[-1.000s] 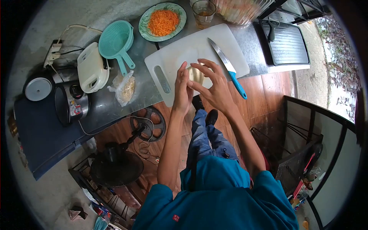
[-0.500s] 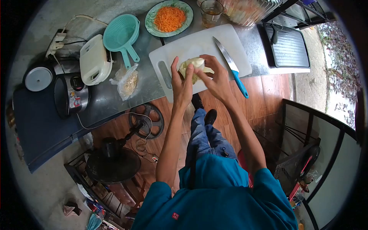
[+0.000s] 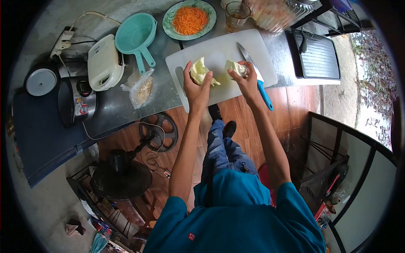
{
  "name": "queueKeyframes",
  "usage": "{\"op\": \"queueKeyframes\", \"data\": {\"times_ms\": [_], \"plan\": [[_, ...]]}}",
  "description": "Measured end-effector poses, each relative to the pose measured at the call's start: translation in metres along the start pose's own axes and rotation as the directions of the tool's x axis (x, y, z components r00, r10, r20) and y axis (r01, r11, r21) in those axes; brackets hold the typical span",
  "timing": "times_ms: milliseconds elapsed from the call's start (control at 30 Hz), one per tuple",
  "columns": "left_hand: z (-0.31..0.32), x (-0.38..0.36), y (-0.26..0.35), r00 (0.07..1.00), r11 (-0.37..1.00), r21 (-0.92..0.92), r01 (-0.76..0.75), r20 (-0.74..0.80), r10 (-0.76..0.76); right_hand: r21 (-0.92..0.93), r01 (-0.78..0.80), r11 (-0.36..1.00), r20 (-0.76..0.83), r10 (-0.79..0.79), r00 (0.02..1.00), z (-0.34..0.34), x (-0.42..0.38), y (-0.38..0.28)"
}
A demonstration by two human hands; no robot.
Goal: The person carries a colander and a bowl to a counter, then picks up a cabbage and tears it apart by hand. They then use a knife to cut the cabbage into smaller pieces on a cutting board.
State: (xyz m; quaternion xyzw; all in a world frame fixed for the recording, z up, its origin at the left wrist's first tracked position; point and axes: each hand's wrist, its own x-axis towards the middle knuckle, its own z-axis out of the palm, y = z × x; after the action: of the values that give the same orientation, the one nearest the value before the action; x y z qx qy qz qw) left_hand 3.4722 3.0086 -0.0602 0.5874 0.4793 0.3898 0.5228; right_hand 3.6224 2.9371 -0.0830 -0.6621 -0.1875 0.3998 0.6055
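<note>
My left hand [image 3: 195, 87] holds a pale green cabbage piece [image 3: 199, 72] over the near part of the white cutting board [image 3: 219, 50]. A second, smaller cabbage piece [image 3: 235, 67] is gripped by my right hand [image 3: 247, 82], a short way to the right of the first. The two pieces are apart. A knife with a blue handle [image 3: 256, 78] lies on the board's right side, just behind my right hand.
A plate of shredded carrot [image 3: 189, 20], a glass of brown drink [image 3: 236, 16], a teal strainer [image 3: 135, 36], a white appliance [image 3: 104, 62], a bagged food [image 3: 141, 88] and a rice cooker [image 3: 75, 101] stand on the counter. A black tray [image 3: 318, 55] lies right.
The cabbage was one lump held between both hands; now it is split, and my hands have moved apart with one piece each.
</note>
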Motion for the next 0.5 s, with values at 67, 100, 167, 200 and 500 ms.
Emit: {"op": "queueKeyframes", "data": {"times_ms": [67,100,167,200,500], "plan": [[-0.001,0.001,0.000,0.996,0.995,-0.036,0.093,0.021,-0.092,-0.364,0.213,0.907,-0.021,-0.237,0.971,-0.006,0.006,0.001],[-0.002,0.003,-0.001,0.982,0.980,-0.069,0.185,0.050,-0.182,-0.397,0.161,0.903,-0.014,-0.182,0.983,-0.005,0.007,-0.010],[0.002,0.009,-0.017,0.963,0.902,-0.338,0.269,0.074,-0.260,-0.646,0.303,0.701,0.007,-0.392,0.920,-0.007,0.016,0.000],[0.005,0.011,-0.021,0.939,0.746,-0.579,0.330,0.119,-0.324,-0.829,0.380,0.410,0.091,-0.572,0.816,-0.005,0.019,-0.003],[0.005,0.015,-0.027,0.868,0.385,-0.786,0.483,0.371,-0.331,-0.505,0.544,0.670,0.391,-0.384,0.836,0.040,-0.016,-0.027]]}}
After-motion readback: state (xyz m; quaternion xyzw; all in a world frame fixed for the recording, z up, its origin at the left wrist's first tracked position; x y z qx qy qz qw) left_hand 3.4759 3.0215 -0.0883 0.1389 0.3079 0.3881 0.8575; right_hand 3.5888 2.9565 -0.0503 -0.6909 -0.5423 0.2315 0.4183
